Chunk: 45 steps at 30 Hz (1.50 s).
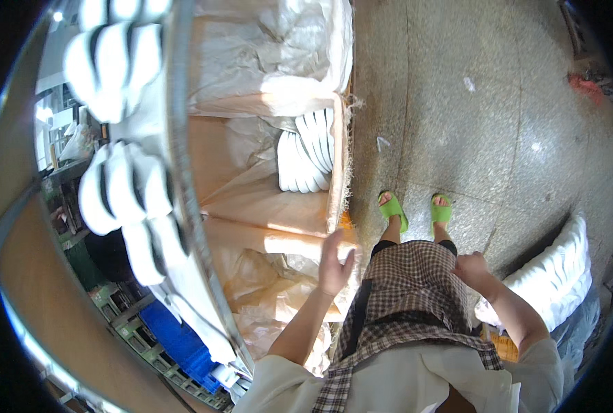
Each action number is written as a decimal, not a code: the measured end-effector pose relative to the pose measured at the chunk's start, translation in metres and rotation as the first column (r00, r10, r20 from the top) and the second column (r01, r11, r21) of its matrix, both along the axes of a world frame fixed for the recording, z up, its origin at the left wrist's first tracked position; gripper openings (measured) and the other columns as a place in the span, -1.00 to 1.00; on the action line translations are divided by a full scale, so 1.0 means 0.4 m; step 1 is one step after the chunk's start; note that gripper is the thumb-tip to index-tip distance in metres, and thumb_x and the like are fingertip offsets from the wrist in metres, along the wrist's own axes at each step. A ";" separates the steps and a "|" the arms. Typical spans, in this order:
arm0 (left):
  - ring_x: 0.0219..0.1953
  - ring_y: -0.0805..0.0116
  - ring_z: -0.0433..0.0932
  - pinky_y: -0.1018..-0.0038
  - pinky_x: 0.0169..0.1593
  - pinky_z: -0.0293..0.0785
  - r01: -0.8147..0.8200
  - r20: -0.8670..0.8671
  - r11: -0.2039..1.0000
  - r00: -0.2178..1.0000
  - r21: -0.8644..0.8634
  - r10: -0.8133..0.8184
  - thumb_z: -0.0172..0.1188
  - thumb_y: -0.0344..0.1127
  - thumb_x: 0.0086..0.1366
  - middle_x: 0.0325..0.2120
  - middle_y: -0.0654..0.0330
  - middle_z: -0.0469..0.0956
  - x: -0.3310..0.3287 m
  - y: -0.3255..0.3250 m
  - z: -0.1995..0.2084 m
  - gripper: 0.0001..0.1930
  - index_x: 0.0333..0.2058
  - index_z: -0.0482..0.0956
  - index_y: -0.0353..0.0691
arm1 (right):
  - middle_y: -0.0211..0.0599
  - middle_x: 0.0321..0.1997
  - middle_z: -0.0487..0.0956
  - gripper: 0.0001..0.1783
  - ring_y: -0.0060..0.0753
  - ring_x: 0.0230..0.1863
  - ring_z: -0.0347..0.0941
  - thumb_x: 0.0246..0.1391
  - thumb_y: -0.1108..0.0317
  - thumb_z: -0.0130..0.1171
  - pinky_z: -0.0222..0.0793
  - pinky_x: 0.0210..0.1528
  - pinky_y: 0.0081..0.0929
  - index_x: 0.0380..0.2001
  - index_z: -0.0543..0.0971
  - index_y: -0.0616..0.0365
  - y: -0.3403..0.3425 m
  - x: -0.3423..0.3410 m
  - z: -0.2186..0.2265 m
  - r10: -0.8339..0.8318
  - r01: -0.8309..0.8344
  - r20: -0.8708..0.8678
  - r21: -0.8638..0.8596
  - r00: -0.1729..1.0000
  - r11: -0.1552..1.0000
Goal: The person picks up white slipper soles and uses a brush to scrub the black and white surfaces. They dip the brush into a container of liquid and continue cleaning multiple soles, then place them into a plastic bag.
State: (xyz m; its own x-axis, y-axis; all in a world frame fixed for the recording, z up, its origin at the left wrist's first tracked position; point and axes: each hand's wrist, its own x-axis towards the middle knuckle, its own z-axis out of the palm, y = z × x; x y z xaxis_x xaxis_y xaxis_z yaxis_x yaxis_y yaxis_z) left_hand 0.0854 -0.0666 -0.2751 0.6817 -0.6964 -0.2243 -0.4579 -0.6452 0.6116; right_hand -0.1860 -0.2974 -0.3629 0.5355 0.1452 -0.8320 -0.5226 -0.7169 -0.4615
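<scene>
My left hand [335, 267] is raised beside the edge of a fabric-lined bin, thumb apart from the fingers, with nothing in it. My right hand [472, 269] is curled into a loose fist next to the brown checked apron [413, 275]; nothing shows sticking out of it. In the lined bin [258, 203] ahead and to the left, a stack of white curved, sole-like pieces [306, 155] leans in the far right corner. Similar rounded white pieces [124, 186] stand in rows on the tall rack at the left.
More bins lined with plastic sheeting [272, 48] adjoin this one, ahead and nearer me. A large white bundle [551, 275] lies on the floor at my right. Speckled floor [471, 131] stretches ahead past my green slippers [441, 208]. A blue container [183, 344] shows behind the rack.
</scene>
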 end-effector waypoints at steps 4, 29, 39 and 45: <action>-0.09 0.04 0.47 0.30 -0.07 0.45 0.381 -0.009 0.925 0.925 -0.003 -0.381 0.24 -0.39 0.08 -0.08 0.00 0.42 -0.084 -0.139 0.231 -0.53 0.00 0.36 -0.22 | -0.02 -0.08 0.51 -0.44 -0.04 -0.06 0.45 -0.02 -0.04 0.17 0.27 0.06 -0.10 -0.15 0.50 0.25 -0.108 -0.152 0.170 -0.279 0.277 0.049 0.057 0.959 0.959; -0.09 -0.07 0.45 0.18 -0.29 0.57 -0.859 -0.478 0.406 0.511 -0.311 0.714 0.17 -0.21 0.15 0.10 -0.07 0.16 1.374 -0.135 0.760 -0.39 0.16 0.17 -0.17 | -0.17 -0.34 0.57 -0.69 -0.23 -0.28 0.50 -0.09 0.35 0.23 0.40 -0.20 -0.35 -0.25 0.51 0.26 -0.481 0.145 0.222 -0.815 0.898 0.395 -0.064 0.423 0.435; -0.43 0.25 0.41 0.52 -0.46 0.50 -0.993 -0.881 0.022 0.114 -0.118 0.459 0.17 -0.14 0.21 -0.37 0.04 0.40 1.689 0.024 0.496 -0.59 -0.15 0.28 -0.33 | -0.13 -0.30 0.58 -0.65 -0.25 -0.27 0.52 -0.09 0.27 0.22 0.43 -0.20 -0.38 -0.22 0.52 0.22 -0.455 0.340 0.214 -0.780 0.787 0.116 -0.142 0.615 0.600; -0.52 0.25 0.44 0.51 -0.43 0.49 -0.997 -0.662 0.037 0.070 -0.064 0.747 0.17 -0.16 0.19 -0.50 0.13 0.44 1.662 -0.047 0.520 -0.70 -0.28 0.37 -0.27 | -0.21 -0.39 0.57 -0.70 -0.23 -0.31 0.51 -0.10 0.28 0.24 0.43 -0.25 -0.34 -0.29 0.51 0.19 -0.521 0.292 0.113 -0.745 0.731 0.054 -0.252 0.665 0.635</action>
State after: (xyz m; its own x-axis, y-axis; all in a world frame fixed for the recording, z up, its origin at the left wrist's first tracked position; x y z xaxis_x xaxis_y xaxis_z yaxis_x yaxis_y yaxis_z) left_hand 0.7504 -0.0853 -0.0670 0.7473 0.3345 -0.5742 0.5973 0.0407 0.8010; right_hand -0.0691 -0.5059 -0.3178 0.3349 -0.4788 -0.8116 -0.9422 -0.1613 -0.2936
